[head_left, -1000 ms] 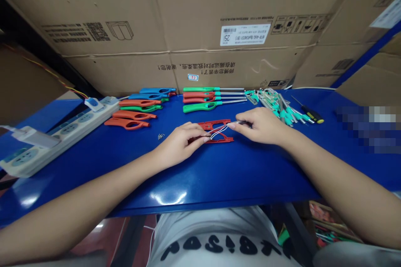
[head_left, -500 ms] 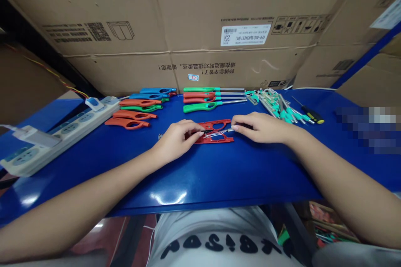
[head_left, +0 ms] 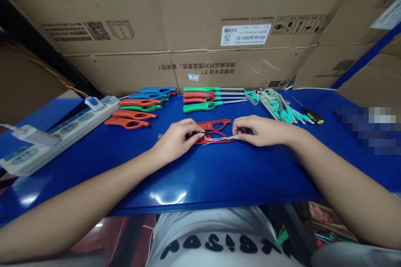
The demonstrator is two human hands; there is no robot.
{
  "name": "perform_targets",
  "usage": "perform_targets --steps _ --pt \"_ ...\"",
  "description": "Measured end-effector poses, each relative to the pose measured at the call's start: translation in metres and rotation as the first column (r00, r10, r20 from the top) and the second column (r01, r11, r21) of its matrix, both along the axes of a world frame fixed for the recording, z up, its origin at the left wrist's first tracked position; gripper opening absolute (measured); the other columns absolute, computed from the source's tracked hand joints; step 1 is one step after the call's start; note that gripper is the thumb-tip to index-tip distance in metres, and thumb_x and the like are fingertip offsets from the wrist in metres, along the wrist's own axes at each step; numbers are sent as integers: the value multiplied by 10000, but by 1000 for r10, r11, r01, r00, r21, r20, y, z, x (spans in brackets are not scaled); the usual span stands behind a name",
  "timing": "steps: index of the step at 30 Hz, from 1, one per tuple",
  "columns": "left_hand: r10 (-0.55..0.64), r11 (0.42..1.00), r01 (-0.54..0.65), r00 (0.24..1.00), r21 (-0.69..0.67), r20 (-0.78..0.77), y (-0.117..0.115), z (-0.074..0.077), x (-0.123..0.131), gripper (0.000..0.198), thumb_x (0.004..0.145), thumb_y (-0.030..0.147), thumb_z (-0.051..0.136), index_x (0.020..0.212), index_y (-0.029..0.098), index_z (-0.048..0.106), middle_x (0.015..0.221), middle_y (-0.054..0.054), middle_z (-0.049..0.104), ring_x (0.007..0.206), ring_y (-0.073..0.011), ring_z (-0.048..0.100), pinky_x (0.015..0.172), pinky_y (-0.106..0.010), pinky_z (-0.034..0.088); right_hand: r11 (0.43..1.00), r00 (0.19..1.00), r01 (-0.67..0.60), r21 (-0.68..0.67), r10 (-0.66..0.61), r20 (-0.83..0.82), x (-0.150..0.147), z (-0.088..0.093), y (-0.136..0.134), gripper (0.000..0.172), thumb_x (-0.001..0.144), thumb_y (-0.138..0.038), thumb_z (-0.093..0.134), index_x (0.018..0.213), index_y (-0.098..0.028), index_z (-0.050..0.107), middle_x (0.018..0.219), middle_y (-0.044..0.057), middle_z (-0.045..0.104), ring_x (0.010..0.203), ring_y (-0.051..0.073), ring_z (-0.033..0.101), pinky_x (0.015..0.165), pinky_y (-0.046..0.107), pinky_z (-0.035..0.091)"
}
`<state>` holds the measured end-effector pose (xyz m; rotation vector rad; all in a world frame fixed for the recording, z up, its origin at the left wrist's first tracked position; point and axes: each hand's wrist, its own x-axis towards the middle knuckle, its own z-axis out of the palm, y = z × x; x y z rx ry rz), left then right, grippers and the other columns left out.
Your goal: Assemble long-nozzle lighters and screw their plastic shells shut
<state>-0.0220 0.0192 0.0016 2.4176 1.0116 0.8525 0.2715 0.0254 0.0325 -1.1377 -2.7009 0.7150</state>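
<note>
Two red lighter shell halves (head_left: 219, 124) lie side by side on the blue table between my hands. My left hand (head_left: 179, 138) covers their left ends, its thumb and forefinger pinched on a small black part (head_left: 204, 133) with thin white wires coming from it. My right hand (head_left: 255, 130) pinches a small silvery metal piece (head_left: 231, 137) at the right end of those wires (head_left: 214, 138). The wires cross over the nearer shell half. A thin rod or tube sticks out below it. The parts under my fingertips are partly hidden.
Lighter shells in blue, orange and green (head_left: 134, 112) lie at the back left beside a white power strip (head_left: 69, 133). Long-nosed lighters (head_left: 203, 100) lie behind my hands. A pile of metal tubes with teal parts (head_left: 282, 106) and a screwdriver (head_left: 308, 114) are at the right.
My right hand has moved slightly down with the metal piece, bringing the wires lower across the nearer shell half. My left hand stays nearly in place, still pinching.
</note>
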Motion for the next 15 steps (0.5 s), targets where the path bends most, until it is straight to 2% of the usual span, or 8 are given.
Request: perform_targets --steps 5,15 --pt "-7 1000 7 1000 21 -12 0 0 0 182 954 273 613 989 172 761 921 -61 705 721 -133 650 657 -241 505 1000 1000 29 -8 -29 -3 1 0 0 138 914 -278 577 930 -173 665 880 47 686 721 154 577 639 260 418" --pt "-63 997 64 998 43 -21 1 -5 0 160 952 214 639 1034 178 771 1008 -55 756 903 -162 711 806 -261 545 999 1000 1 43 -2 25 1 5 0 133 918 -238 584 897 -166 694 934 58 677 809 166 601 724 275 432"
